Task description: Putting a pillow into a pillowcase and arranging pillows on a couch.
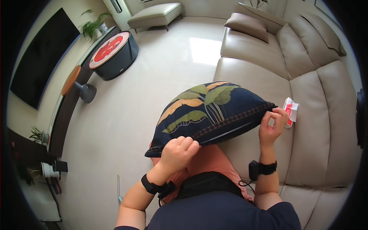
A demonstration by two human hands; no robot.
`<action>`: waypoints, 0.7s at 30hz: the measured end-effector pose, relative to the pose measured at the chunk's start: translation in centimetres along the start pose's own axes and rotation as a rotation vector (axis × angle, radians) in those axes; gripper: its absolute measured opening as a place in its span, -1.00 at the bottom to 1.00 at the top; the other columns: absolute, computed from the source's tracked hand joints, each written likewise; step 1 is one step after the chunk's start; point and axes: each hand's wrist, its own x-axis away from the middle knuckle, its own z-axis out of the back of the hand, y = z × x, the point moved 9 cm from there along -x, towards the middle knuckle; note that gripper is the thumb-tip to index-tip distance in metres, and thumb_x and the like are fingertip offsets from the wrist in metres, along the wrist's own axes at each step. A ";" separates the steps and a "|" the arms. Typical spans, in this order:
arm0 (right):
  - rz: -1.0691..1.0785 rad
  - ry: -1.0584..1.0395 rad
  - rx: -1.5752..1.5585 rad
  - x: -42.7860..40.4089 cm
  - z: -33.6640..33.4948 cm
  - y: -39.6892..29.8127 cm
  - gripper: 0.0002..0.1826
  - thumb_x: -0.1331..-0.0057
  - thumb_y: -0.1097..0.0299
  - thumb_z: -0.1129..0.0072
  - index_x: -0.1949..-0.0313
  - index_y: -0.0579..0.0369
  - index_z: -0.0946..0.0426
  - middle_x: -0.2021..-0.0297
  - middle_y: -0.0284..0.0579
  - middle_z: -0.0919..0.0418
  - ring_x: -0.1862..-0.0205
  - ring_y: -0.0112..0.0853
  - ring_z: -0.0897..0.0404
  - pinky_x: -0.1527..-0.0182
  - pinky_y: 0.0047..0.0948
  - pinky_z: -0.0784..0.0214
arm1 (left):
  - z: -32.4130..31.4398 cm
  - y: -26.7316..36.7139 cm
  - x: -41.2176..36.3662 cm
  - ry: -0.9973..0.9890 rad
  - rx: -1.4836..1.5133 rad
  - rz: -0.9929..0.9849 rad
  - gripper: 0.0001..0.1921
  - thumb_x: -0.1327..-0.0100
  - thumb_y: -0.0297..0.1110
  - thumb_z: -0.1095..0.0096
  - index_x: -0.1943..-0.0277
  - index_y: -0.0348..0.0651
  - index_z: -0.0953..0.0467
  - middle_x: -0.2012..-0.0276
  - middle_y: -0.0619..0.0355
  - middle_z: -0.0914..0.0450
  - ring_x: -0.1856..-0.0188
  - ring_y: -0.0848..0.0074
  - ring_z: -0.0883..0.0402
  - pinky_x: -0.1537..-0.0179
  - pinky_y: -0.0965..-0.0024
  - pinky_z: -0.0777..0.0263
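A dark navy cushion (198,112) with green and orange leaf patterns is held up in front of me, above my lap. Along its near edge runs a brown diamond-patterned trim (227,124), with a long zipper-like strip below it. My left hand (179,152) grips this edge near the cushion's left end, fingers curled over it. At the right end, my right hand (271,126) pinches the corner between thumb and fingers. Both wrists carry black strapped devices. The cushion's underside is hidden.
A beige leather sofa (256,69) extends along the right, with a tissue pack (291,112) on its seat. To the left are a round black table (115,63), an orange-topped stool (83,89) and a wall-mounted television (43,57). A beige ottoman (156,14) stands at the back.
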 end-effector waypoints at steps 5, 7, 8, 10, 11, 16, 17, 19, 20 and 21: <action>0.050 -0.691 0.007 0.7 -0.5 -0.2 -0.84 0.00 0.57 -0.20 0.49 0.12 -0.37 0.45 -0.09 -0.43 0.34 -0.13 -0.42 0.22 -0.23 -0.31 | -2.5 2.6 2.8 -0.179 0.165 -0.119 -0.90 -0.12 -0.34 -0.16 0.38 -0.05 -0.38 0.48 0.24 -0.35 0.46 0.47 -0.47 0.46 0.45 -0.36; -0.005 -1.069 0.014 2.8 -1.2 -0.1 -0.88 -0.03 0.51 -0.19 0.49 0.12 -0.39 0.50 -0.13 -0.46 0.40 -0.12 -0.45 0.29 -0.23 -0.32 | -4.0 4.5 4.3 -0.309 0.171 -0.192 -0.91 -0.13 -0.33 -0.13 0.40 -0.03 -0.36 0.48 0.25 -0.38 0.44 0.50 -0.50 0.45 0.47 -0.39; 0.040 -1.110 -0.109 3.3 -1.2 -1.5 -0.87 -0.04 0.50 -0.21 0.46 0.12 -0.41 0.47 -0.12 -0.49 0.36 -0.12 -0.48 0.27 -0.23 -0.35 | -4.6 5.6 5.2 -0.367 0.130 -0.234 -0.91 -0.14 -0.32 -0.11 0.41 -0.02 -0.35 0.47 0.26 -0.40 0.44 0.52 -0.52 0.44 0.49 -0.41; 0.004 -1.074 -0.304 3.5 -1.4 -3.3 -0.77 -0.07 0.43 -0.28 0.26 0.11 -0.51 0.26 -0.09 -0.59 0.19 -0.12 -0.55 0.10 -0.23 -0.41 | -5.3 7.1 6.5 -0.417 0.144 -0.286 -0.93 -0.16 -0.32 -0.08 0.38 -0.02 -0.35 0.46 0.26 -0.42 0.43 0.53 -0.53 0.44 0.50 -0.42; 0.046 -1.060 -0.379 3.8 -2.0 -4.5 -0.55 -0.08 0.37 -0.34 0.00 0.08 -0.51 -0.03 -0.03 -0.56 -0.06 -0.09 -0.51 -0.13 -0.21 -0.34 | -5.6 7.8 7.1 -0.431 0.160 -0.328 -0.94 -0.17 -0.32 -0.07 0.37 -0.02 -0.36 0.46 0.26 -0.42 0.42 0.53 -0.54 0.44 0.50 -0.42; 0.202 -1.187 -0.189 7.9 -9.1 -6.4 -0.08 -0.27 -0.22 -0.10 -0.48 -0.07 -0.03 -0.48 0.22 0.11 -0.48 0.20 0.12 -0.42 0.25 0.32 | -5.2 7.5 8.2 -0.437 0.127 -0.341 -0.95 -0.17 -0.32 -0.07 0.35 -0.01 -0.37 0.46 0.29 -0.45 0.43 0.53 -0.55 0.45 0.50 -0.42; 0.168 -1.280 -0.169 9.6 -10.7 -6.7 -0.06 -0.29 -0.29 -0.04 -0.50 -0.07 0.00 -0.49 0.25 0.16 -0.50 0.21 0.18 -0.42 0.27 0.38 | -4.7 7.1 8.2 -0.460 0.101 -0.315 -0.96 -0.17 -0.32 -0.05 0.34 0.00 -0.37 0.46 0.30 -0.44 0.41 0.54 -0.55 0.43 0.50 -0.42; 0.154 -1.344 -0.214 11.9 -12.1 -7.7 -0.05 -0.30 -0.35 0.06 -0.51 -0.10 0.05 -0.50 0.30 0.28 -0.51 0.25 0.29 -0.42 0.30 0.46 | -3.4 6.3 7.5 -0.495 0.183 -0.222 -0.86 -0.25 -0.22 -0.13 0.33 -0.04 -0.41 0.46 0.28 -0.45 0.43 0.47 -0.55 0.44 0.43 -0.43; 0.166 -1.359 -0.204 12.5 -12.4 -7.9 -0.05 -0.31 -0.37 0.10 -0.52 -0.11 0.07 -0.51 0.30 0.34 -0.51 0.27 0.36 -0.42 0.31 0.48 | -2.9 5.8 7.0 -0.516 0.237 -0.157 -0.83 -0.26 -0.18 -0.15 0.32 -0.05 -0.42 0.46 0.26 -0.46 0.43 0.44 -0.55 0.43 0.39 -0.43; 0.231 -1.308 -0.246 12.6 -12.3 -8.8 -0.04 -0.31 -0.37 0.10 -0.52 -0.10 0.07 -0.51 0.30 0.34 -0.51 0.28 0.36 -0.41 0.32 0.48 | -3.2 5.4 6.8 -0.622 0.288 -0.081 -0.79 -0.28 -0.14 -0.17 0.31 -0.07 -0.43 0.45 0.24 -0.48 0.44 0.40 -0.55 0.42 0.35 -0.43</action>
